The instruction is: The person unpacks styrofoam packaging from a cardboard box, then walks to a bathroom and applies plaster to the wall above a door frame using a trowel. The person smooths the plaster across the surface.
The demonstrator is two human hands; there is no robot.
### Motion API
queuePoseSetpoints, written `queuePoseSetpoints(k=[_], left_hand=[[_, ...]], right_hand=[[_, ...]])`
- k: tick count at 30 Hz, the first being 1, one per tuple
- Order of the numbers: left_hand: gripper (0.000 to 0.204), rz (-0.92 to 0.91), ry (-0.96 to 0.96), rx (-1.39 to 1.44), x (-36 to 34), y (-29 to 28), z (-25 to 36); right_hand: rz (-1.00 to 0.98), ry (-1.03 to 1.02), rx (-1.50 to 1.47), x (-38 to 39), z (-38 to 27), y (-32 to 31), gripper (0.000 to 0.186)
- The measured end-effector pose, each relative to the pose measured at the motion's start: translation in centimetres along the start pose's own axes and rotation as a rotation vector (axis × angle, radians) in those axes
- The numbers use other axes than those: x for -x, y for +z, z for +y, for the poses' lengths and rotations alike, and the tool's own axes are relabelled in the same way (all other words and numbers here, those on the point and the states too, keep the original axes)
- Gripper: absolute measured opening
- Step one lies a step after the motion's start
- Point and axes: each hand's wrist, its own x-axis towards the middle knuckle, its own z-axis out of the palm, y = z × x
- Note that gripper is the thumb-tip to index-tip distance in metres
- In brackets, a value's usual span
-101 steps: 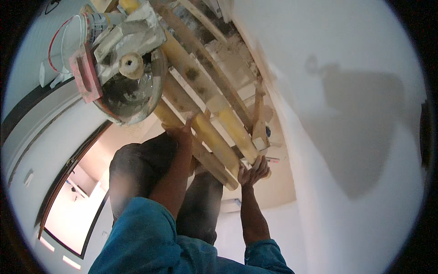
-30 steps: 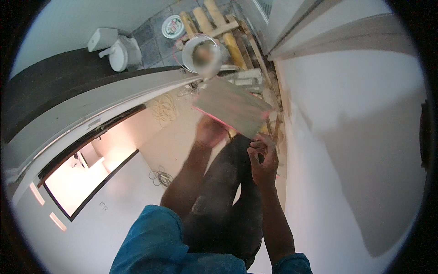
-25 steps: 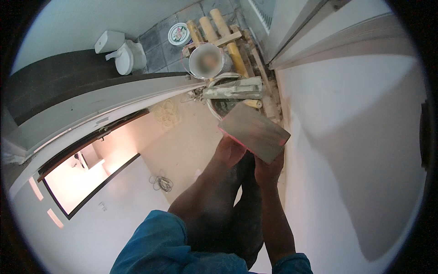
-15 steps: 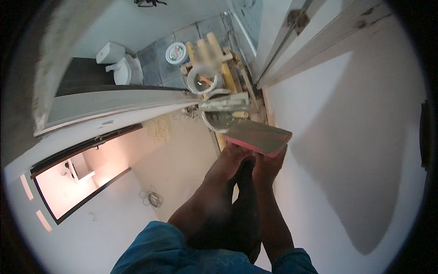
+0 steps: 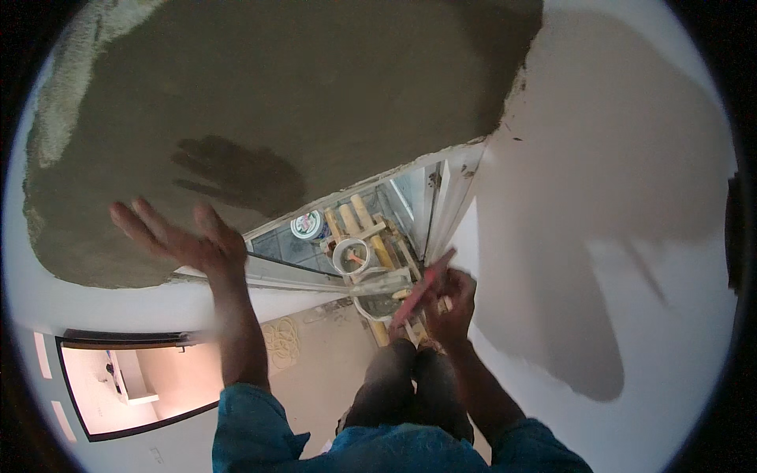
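My right hand (image 5: 453,311) is closed on a plastering float (image 5: 422,293) with a pinkish-red edge, tilted and seen nearly edge-on. My left hand (image 5: 193,246) is raised with its fingers spread and holds nothing. It is close to a broad patch of grey plaster (image 5: 331,87), on which its shadow falls; whether it touches the patch I cannot tell. Below the float, a bucket (image 5: 364,309) of murky liquid has a pale, plaster-smeared flat piece (image 5: 381,281) across it. Beyond that is a white bucket (image 5: 337,260) with an orange-handled tool (image 5: 353,256) inside.
Yellowish poles and planks (image 5: 378,244) form a platform under the buckets. A tub with a printed lid (image 5: 307,225) stands behind. A white wall (image 5: 544,347) rises at my right, beside a white frame (image 5: 449,197). Coiled cord (image 5: 281,343) lies on the floor; a lit opening (image 5: 158,378) is at left.
The view has tipped up, bringing the grey plaster patch into sight. My left hand has left the float and moved up and left, opening. The float has turned edge-on in my right hand.
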Motion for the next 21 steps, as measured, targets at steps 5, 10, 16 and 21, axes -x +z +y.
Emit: queuePoseSetpoints(k=[5,10,16,21], left_hand=[[0.078,-0.171,-0.006,-0.213,-4.0,2.0,-2.3],[0.084,-0.244,0.011,-0.178,-2.7,2.5,-4.3],[0.084,-0.272,0.100,-0.175,0.0,0.3,-10.8],[0.080,-0.360,0.088,-0.180,0.3,-4.7,-14.8]], right_hand=[[0.118,-0.630,0.101,-10.4,-7.3,3.7,0.051],[0.250,-0.816,0.303,-17.1,-9.3,9.9,0.050],[0.501,-0.846,0.313,-23.4,-14.5,12.1,0.042],[0.252,-1.024,0.288,-21.0,-21.3,13.2,0.037]])
